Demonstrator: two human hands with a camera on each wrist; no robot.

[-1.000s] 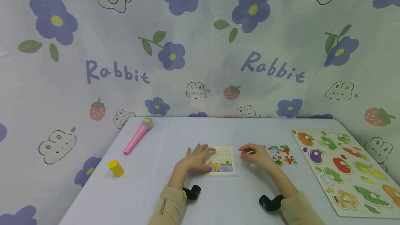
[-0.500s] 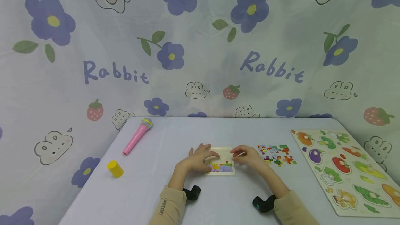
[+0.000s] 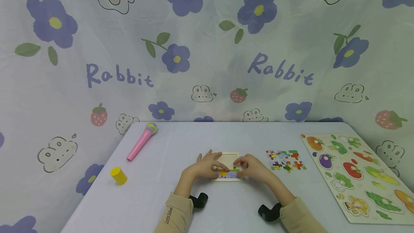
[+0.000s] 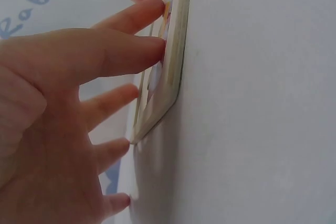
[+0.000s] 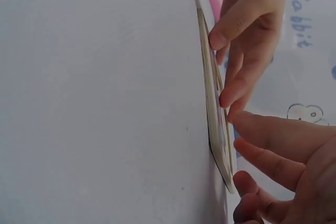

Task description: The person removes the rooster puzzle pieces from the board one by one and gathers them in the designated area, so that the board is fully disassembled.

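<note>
A small wooden puzzle tray [image 3: 226,180] lies flat on the table. Its near part holds purple, yellow and green jigsaw pieces [image 3: 231,174]; bare wood shows in its far part. My left hand [image 3: 203,166] reaches over the tray's left side, fingers spread, thumb and index fingertip on the pieces. In the left wrist view the other fingertips of the left hand [image 4: 58,93] rest along the tray's edge and beyond it. From the right, my right hand [image 3: 253,169] touches the tray with thumb and index finger apart. No piece shows between the fingers of the right hand [image 5: 294,166].
Several loose jigsaw pieces [image 3: 286,161] lie right of the tray. A large vegetable peg board [image 3: 359,179] covers the table's right side. At left are a pink toy microphone [image 3: 142,142] and a yellow cylinder [image 3: 119,176]. A printed curtain [image 3: 207,46] hangs behind the table.
My right hand has moved left from beside the loose pieces to the tray's right side. The left hand stays on the tray, its index finger now reaching further over the pieces.
</note>
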